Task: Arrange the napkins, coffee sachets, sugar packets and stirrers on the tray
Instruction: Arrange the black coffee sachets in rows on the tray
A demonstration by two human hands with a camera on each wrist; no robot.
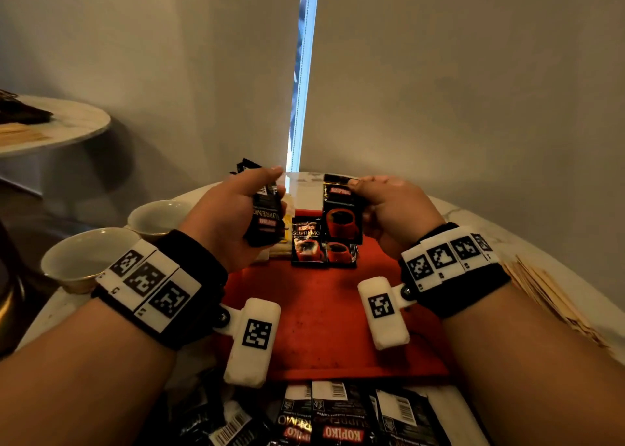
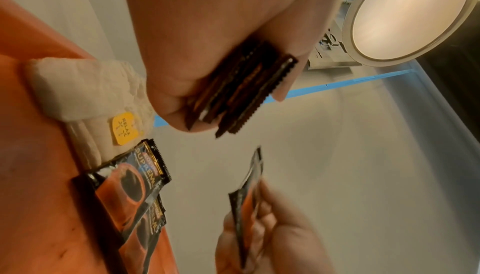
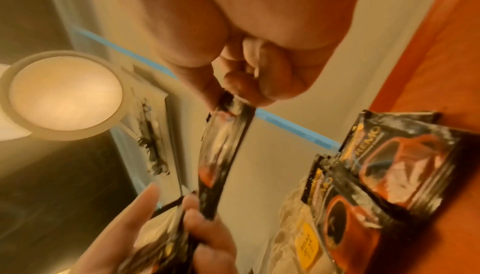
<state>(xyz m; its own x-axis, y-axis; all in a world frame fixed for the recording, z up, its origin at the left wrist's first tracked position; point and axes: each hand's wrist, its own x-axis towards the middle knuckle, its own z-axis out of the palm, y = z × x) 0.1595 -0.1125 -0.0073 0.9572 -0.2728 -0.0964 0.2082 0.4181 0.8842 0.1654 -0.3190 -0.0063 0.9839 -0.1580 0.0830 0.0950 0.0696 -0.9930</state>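
Loose black foil coffee sachets (image 1: 338, 415) lie nearest you by the near edge of the flat red plastic tray (image 1: 324, 313) in the head view, where two more rest at its far edge and your left hand (image 1: 233, 215) clamps a small stack while your right hand (image 1: 389, 209) pinches one. From the left wrist, that stack (image 2: 244, 89) is edge-on, thin and light. From the right wrist, the single sachet (image 3: 223, 155) bows, so it looks limp and slick; pinch its crimped end.
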